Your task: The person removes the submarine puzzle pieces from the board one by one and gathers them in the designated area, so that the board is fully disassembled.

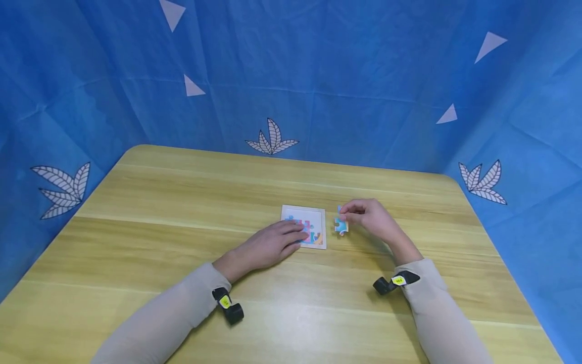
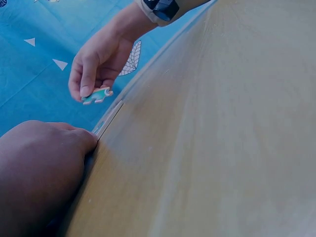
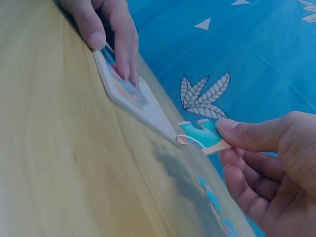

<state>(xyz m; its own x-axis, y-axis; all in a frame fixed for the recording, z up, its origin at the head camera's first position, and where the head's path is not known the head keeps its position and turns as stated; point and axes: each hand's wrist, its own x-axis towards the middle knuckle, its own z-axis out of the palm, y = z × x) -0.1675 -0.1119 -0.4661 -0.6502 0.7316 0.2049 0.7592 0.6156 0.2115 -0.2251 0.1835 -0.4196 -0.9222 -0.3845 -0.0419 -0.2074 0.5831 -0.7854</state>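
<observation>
My right hand pinches a jigsaw piece between thumb and fingers, raised above the table just right of the puzzle tray. The piece is teal with an orange edge and a rounded tab. My left hand lies over the lower left of the white square puzzle tray, its fingers extended onto the fitted pieces. Pink, blue and orange pieces show along the tray's lower part, some covered by those fingers. In the right wrist view, the left fingertips rest on the pieces inside the tray.
Loose jigsaw pieces lie on the wooden table below my right hand. Blue cloth with white triangles and leaf prints hangs behind the table and along its sides. Each sleeve carries a dark wrist camera.
</observation>
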